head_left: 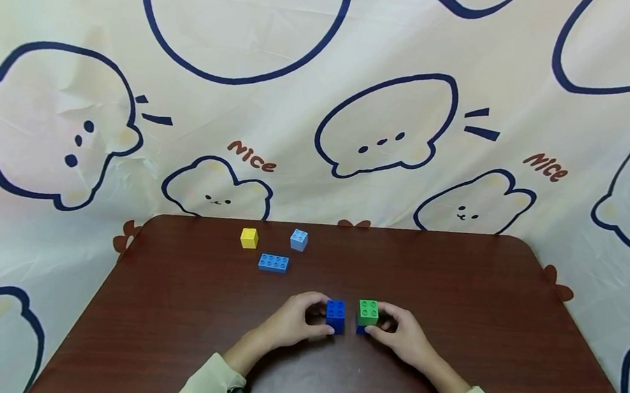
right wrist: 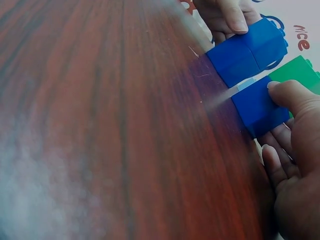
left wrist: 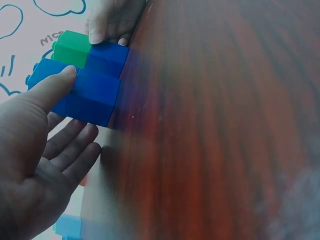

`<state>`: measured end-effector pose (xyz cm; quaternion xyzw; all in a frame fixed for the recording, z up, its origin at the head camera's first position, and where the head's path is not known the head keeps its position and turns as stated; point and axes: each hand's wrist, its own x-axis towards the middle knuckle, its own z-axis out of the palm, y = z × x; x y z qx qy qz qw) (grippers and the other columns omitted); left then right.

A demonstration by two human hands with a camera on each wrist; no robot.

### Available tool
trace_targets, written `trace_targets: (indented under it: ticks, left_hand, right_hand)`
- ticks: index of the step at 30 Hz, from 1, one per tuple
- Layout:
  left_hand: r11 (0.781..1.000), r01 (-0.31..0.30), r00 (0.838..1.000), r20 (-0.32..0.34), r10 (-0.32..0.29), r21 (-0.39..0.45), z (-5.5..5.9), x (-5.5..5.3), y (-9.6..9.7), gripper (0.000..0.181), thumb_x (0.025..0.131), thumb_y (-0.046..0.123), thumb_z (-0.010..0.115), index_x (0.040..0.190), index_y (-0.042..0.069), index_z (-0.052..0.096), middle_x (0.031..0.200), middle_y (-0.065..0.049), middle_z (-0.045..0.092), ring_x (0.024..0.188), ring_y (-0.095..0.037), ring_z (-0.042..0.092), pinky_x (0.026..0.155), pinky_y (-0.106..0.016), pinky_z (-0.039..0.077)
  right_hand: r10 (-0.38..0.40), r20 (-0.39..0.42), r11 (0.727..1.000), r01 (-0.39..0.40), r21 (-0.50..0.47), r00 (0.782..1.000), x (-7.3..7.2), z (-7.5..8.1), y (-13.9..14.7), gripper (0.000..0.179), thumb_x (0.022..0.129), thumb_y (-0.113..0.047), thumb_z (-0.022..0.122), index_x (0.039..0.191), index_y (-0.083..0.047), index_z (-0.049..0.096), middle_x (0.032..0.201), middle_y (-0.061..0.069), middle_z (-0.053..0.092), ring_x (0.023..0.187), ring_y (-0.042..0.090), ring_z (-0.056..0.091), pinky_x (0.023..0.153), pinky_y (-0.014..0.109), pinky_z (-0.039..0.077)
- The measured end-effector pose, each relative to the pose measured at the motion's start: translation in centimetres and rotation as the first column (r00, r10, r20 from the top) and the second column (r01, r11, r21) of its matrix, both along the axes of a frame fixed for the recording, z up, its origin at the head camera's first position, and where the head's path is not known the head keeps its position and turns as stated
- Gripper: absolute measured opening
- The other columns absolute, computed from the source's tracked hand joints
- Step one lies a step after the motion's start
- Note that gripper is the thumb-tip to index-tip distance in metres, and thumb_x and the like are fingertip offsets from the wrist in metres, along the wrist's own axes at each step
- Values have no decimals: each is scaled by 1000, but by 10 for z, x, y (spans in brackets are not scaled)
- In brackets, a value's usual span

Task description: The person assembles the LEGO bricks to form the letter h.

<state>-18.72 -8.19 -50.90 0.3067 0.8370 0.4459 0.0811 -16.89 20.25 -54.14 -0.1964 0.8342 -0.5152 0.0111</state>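
Observation:
Two dark blue toy bricks, one on the other, form a stack [head_left: 335, 318] near the middle of the table. My left hand [head_left: 291, 321] pinches this stack from the left, thumb on its near side. Just right of it, a green brick [head_left: 368, 311] sits on a dark blue brick [right wrist: 257, 107]. My right hand [head_left: 405, 337] pinches that second stack from the right, its thumb on the blue lower brick. In the head view a narrow gap separates the two upright stacks. Fingers behind the bricks are partly hidden.
Farther back on the brown table [head_left: 193, 312] lie a yellow brick [head_left: 250, 238], a small light blue brick [head_left: 299, 240] and a longer light blue brick [head_left: 273, 263]. A white cloth [head_left: 299, 124] with cartoon drawings hangs behind the table.

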Motion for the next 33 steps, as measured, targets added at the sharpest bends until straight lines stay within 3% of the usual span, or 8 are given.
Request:
trace_targets:
  ticks: [12, 21, 26, 33]
  left_hand:
    - [1000, 6, 1000, 26, -6, 6, 10, -4, -25, 59, 86, 26, 85, 135, 7, 59, 126, -7, 63, 111, -26, 61, 95, -44, 54]
    - [993, -107, 994, 10, 107, 48, 24, -13, -65, 57, 86, 12, 83, 136, 2, 58, 128, -16, 63, 113, -33, 62, 95, -52, 53]
    - [971, -228, 974, -1, 229, 76, 31, -19, -87, 57, 85, 10, 83, 135, 2, 58, 130, -18, 63, 114, -36, 63, 96, -53, 52]
    - [924, -382, 924, -16, 382, 23, 35, -33, -109, 57, 87, 19, 83, 137, 5, 58, 131, -17, 62, 116, -35, 61, 97, -53, 52]
  right_hand:
    - [-9, 21, 1000, 8, 12, 1000, 0, 0, -2, 41, 89, -17, 81, 123, 0, 67, 105, 5, 70, 79, 7, 58, 69, 25, 52]
    - [10, 12, 1000, -10, 5, 1000, 0, 1, 0, 41, 90, -16, 80, 125, 0, 66, 107, 6, 70, 81, 7, 58, 70, 25, 52]
    - [4, 16, 1000, -4, 4, 1000, 0, 0, -1, 41, 89, -17, 80, 125, -1, 67, 107, 6, 71, 81, 7, 58, 70, 25, 51]
    - [-5, 6, 1000, 5, 5, 1000, 0, -2, 0, 40, 89, -17, 81, 124, -1, 68, 106, 5, 71, 81, 7, 58, 70, 24, 51]
